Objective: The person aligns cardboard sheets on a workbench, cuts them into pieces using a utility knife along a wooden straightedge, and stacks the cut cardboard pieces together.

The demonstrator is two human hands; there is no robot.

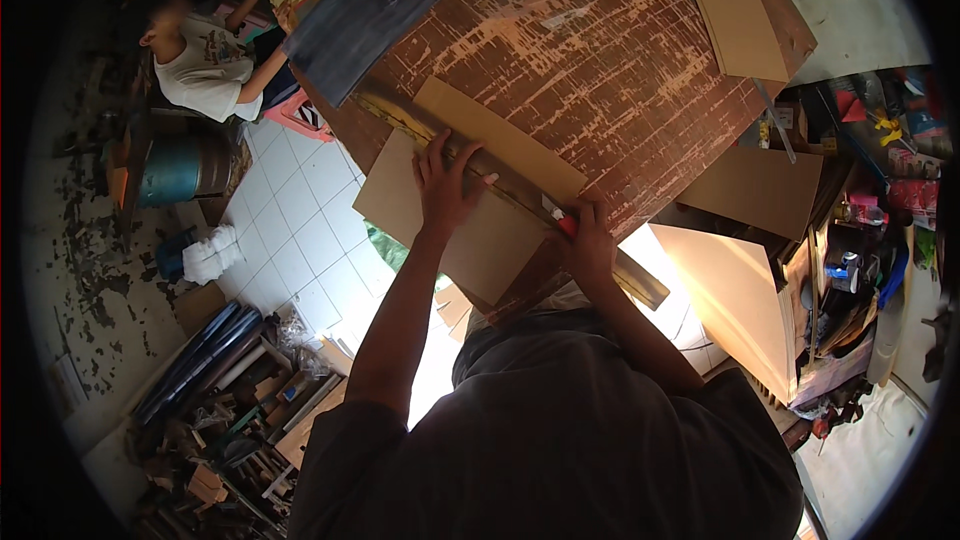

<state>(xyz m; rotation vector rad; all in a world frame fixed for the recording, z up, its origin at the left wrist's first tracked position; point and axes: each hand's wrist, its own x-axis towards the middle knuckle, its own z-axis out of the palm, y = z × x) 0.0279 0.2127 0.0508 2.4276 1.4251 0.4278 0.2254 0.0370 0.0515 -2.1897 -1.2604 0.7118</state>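
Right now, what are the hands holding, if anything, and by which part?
The right hand grips a small tool by its red handle; its kind is unclear. The left hand lies spread over the long strip, apparently only pressing.

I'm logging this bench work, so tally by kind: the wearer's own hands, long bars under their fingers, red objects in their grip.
Hands (left hand, right hand): 2
Long bar: 1
Red object: 1
Total: 4
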